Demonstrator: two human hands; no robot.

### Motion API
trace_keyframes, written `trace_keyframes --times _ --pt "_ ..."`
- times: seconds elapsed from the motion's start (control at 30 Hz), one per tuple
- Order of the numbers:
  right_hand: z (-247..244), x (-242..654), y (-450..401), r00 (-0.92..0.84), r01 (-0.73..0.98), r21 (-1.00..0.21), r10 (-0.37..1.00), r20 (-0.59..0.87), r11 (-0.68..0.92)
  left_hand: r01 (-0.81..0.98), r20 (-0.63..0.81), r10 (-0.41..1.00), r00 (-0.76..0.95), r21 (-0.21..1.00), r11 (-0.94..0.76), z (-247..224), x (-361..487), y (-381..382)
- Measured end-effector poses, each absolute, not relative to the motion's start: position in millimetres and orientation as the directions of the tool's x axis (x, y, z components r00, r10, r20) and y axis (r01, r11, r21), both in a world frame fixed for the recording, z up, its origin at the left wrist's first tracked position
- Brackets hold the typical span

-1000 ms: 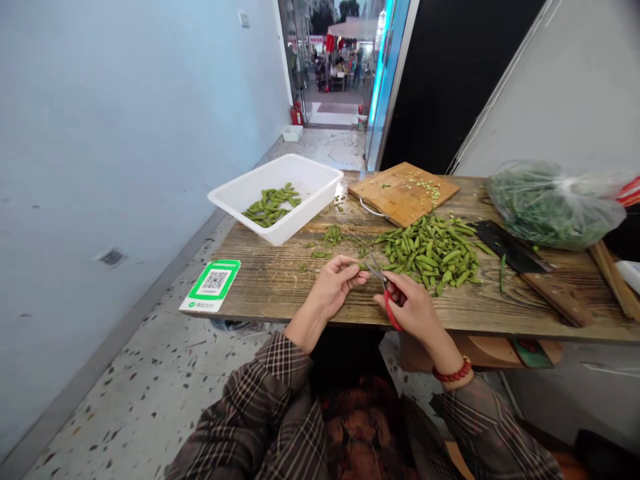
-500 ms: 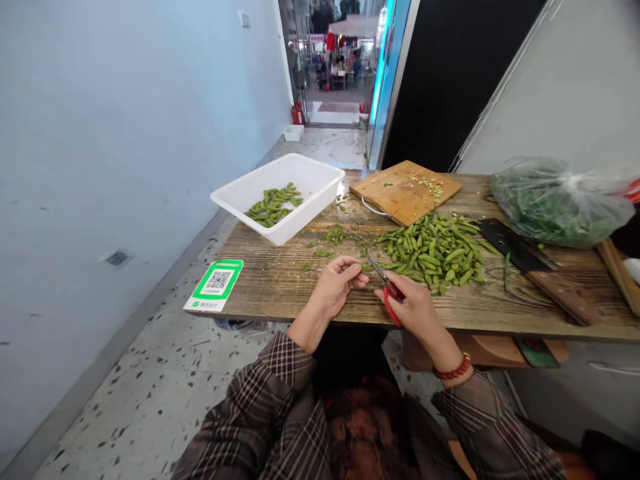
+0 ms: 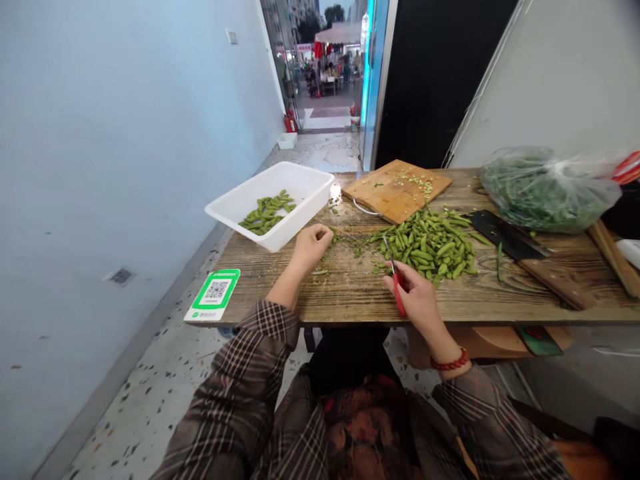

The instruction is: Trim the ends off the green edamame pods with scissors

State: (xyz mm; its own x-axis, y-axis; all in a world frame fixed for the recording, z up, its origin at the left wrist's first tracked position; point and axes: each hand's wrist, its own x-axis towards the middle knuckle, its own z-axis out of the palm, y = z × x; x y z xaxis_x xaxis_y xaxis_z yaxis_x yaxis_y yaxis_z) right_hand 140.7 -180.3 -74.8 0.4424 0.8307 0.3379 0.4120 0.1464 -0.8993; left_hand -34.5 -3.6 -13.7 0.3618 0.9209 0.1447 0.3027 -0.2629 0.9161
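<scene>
Nearest are the plaid sleeves (image 3: 240, 373) of the person, with a red bracelet (image 3: 451, 361) at the right wrist. The right hand (image 3: 414, 293) grasps red-handled scissors (image 3: 399, 287) over the near edge of the wooden table (image 3: 260, 293), their blades pointing away from the person, beside the left side of the heaped green pods (image 3: 430, 243). A green-and-white QR card (image 3: 214, 295) lies at the table's near left corner. The left hand (image 3: 311, 248) is a little farther out, its fingers curled in and bunched together near the close right side of a white tub (image 3: 295, 220); whether a pod is pinched in them cannot be told. To the right of the heap lies a cleaver (image 3: 530, 257), its wooden handle toward the near right. More pods (image 3: 267, 212) lie inside the tub. Beyond the heap, a cutting board (image 3: 395, 190) with light scraps on it sits at the table's far side, and a clear bag of greens (image 3: 547, 193) rests to its right. Farthest off, a doorway (image 3: 325, 120) opens onto a street with a canopy.
</scene>
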Motion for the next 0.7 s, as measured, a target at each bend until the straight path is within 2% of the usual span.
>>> trace_keyframes --times 0.03,0.1,0.13,0.2,0.47,0.6,0.67,0.7 --pt "-75.9 140.7 -180.1 0.438 0.419 -0.895 0.83 0.345 0.152 0.472 0.175 0.909 0.379 0.808 -0.353 -17.5 -29.5 3.2" --pt "-77.3 140.8 -179.8 0.431 0.432 -0.888 0.828 0.358 0.158 0.7 0.175 0.898 0.404 0.572 -0.427 -25.7 -20.6 11.8" --pt "-77.6 140.8 -179.7 0.429 0.437 -0.885 0.828 0.361 0.16 0.763 0.16 0.901 0.403 0.485 -0.427 -29.3 -17.4 13.8" --pt "-77.3 140.5 -179.8 0.424 0.444 -0.882 0.829 0.364 0.16 0.82 0.147 0.905 0.4 0.384 -0.425 -34.4 -14.1 14.6" --pt "-75.1 139.7 -180.5 0.418 0.469 -0.869 0.827 0.376 0.158 0.823 0.204 0.896 0.395 0.355 -0.444 -36.8 -16.1 11.6" --pt "-78.7 140.9 -179.5 0.418 0.477 -0.865 0.825 0.381 0.157 0.831 0.173 0.889 0.424 0.317 -0.458 -38.9 -12.1 13.4" --pt "-79.8 140.9 -179.2 0.418 0.478 -0.863 0.822 0.386 0.162 0.812 0.172 0.891 0.419 0.367 -0.453 -38.8 -13.2 14.1" --pt "-80.0 140.6 -179.2 0.417 0.481 -0.861 0.821 0.391 0.165 0.777 0.183 0.894 0.41 0.442 -0.447 -38.3 -14.7 14.0"
